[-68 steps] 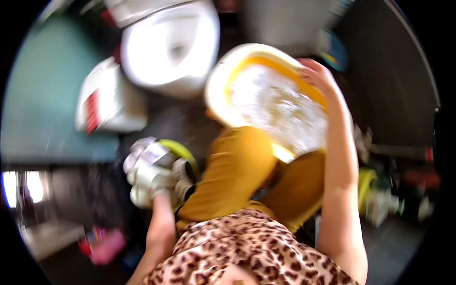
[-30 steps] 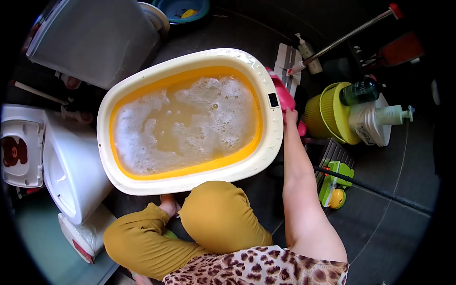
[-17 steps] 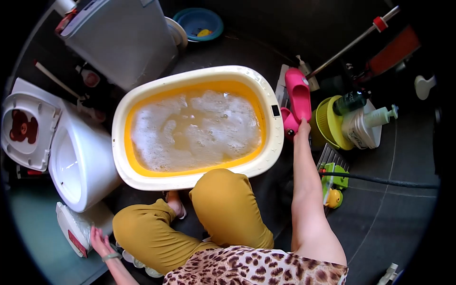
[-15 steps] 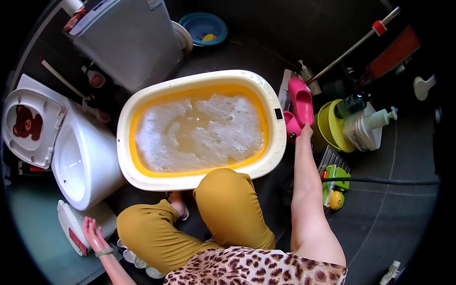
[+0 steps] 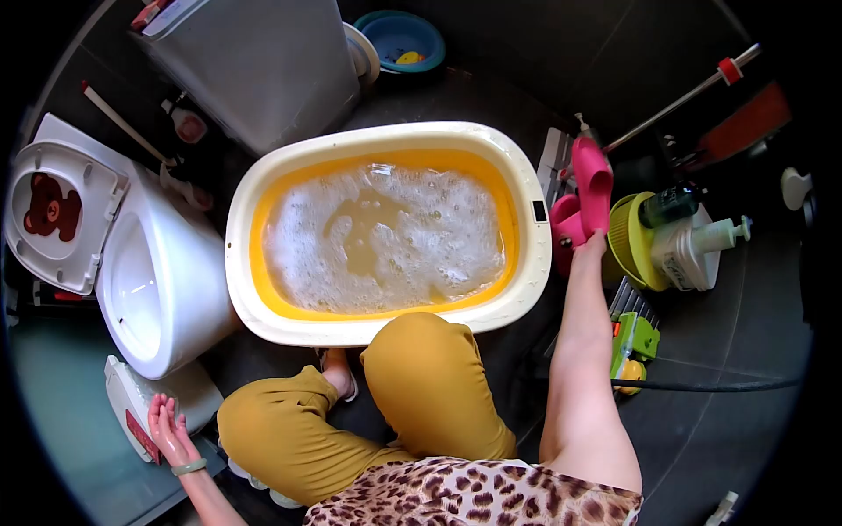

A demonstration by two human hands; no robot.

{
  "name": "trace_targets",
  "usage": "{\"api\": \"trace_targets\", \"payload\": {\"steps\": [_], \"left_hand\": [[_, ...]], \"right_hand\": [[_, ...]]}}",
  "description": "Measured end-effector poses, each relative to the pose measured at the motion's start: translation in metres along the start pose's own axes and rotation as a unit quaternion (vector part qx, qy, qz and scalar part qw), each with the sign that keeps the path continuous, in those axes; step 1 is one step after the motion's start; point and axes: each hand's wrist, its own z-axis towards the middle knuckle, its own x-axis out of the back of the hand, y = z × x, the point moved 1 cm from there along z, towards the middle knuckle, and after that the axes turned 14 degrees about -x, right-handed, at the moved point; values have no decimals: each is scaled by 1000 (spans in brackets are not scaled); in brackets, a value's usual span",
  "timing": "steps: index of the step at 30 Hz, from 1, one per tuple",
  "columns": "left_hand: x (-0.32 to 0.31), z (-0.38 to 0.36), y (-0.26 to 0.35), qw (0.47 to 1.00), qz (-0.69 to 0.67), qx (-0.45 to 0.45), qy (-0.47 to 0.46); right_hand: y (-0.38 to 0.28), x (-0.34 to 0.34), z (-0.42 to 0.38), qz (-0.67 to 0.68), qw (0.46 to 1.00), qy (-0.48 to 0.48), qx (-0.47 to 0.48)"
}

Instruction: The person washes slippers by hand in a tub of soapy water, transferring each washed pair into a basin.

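My right hand (image 5: 596,243) is at the heel end of a pink clog (image 5: 593,171), its fingers mostly hidden and closed on the shoe. A second pink clog (image 5: 570,223) is right beside it, just off the tub's right end. On the left, my left hand (image 5: 172,431) is raised and wet, fingers apart and holding nothing. It hovers over a white bin with a red label (image 5: 140,412). In front of my knees stands a cream and yellow bathtub (image 5: 386,333) of murky water under white foam (image 5: 447,228).
A white toilet (image 5: 158,289) with its lid up stands left of the tub. Behind are a grey bin (image 5: 263,79) and a blue basin (image 5: 399,44). At right are a yellow basket (image 5: 627,241), a pump bottle (image 5: 719,234), a green toy (image 5: 636,342) and a black hose (image 5: 702,386).
The view has shifted, moving most things rightward. My right hand and the pink clog have gone slightly farther away from me. The foam's pattern has changed; my left hand stays about where it was.
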Motion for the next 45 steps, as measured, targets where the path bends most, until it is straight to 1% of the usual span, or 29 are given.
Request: {"api": "trace_targets", "payload": {"steps": [1, 2, 3, 5, 8, 11, 14, 15, 16, 17, 18, 22, 23, 25, 27, 28, 29, 30, 31, 32, 33, 34, 36, 37, 39, 40, 41, 43, 45], "left_hand": [[5, 0, -6, 1000, 5, 12, 7], [10, 0, -12, 1000, 10, 23, 14], [13, 3, -18, 999, 2, 34, 26], [2, 4, -19, 998, -9, 47, 39], [-51, 8, 13, 1000, -12, 1, 5], [-112, 25, 44, 993, 3, -53, -105], [-188, 28, 71, 967, -21, -60, -247], [-214, 28, 78, 952, -25, -57, -300], [-238, 26, 81, 936, -26, -50, -347], [-260, 23, 80, 920, -23, -41, -390], [-282, 20, 76, 904, -16, -33, -425], [-343, -1, 32, 868, 89, -37, -487], [-352, -9, 17, 867, 69, -40, -492], [-373, -16, -53, 875, 87, -72, -472], [-373, -33, -77, 852, 218, -95, -467], [-374, -43, -87, 840, 260, -101, -465], [-373, -51, -97, 837, 331, -76, -429], [-373, -56, -104, 828, 402, -50, -389], [-373, -58, -98, 827, 402, -45, -390], [-373, -57, -90, 832, 417, -76, -359], [-376, -56, -89, 832, 433, -101, -333], [-382, -51, -92, 829, 434, -96, -338], [-395, -36, -94, 822, 455, -168, -299], [-400, -28, -98, 820, 456, -165, -303], [-408, -11, -106, 777, 501, -147, -352], [-409, -7, -107, 757, 512, -151, -378], [-411, -4, -115, 755, 514, -145, -379], [-413, -1, -131, 730, 444, -179, -487], [-418, -10, -153, 715, 439, -173, -516]], "right_hand": [[-9, 0, 3, -15, 999, -9, -34], [-19, 0, 6, -88, 991, 7, -98], [-24, -3, 3, -90, 991, 13, -97], [-31, -17, -6, -15, 992, -50, -112], [-49, -32, -34, -41, 985, -163, -44], [-38, -75, -118, -80, 965, -248, -15], [12, -116, -187, -97, 929, -342, -103], [32, -128, -213, -86, 919, -348, -163], [55, -133, -218, -64, 899, -320, -291], [73, -135, -226, -156, 880, -318, -316], [93, -135, -223, -181, 848, -333, -371], [138, -123, -237, -187, 833, -312, -417], [148, -110, -224, -195, 840, -298, -409], [154, -88, -213, -208, 847, -279, -402], [152, -67, -207, -313, 845, -260, -346], [154, -53, -188, -317, 845, -256, -346], [159, -37, -159, -521, 795, -225, -214], [161, -29, -141, -692, 695, -183, -71], [155, -39, -151, -696, 691, -181, -73], [143, -55, -162, -730, 618, -238, 167], [135, -71, -177, -721, 501, -280, 389], [139, -90, -187, -726, 499, -279, 382], [160, -130, -207, -812, 413, -294, 289], [169, -139, -214, -814, 412, -293, 284], [188, -153, -220, -880, 322, -245, 250], [197, -154, -220, -876, 313, -257, 262], [205, -156, -221, -878, 310, -260, 257], [216, -156, -232, -879, 274, -300, 249], [227, -155, -229, -869, 289, -322, 240]]}}
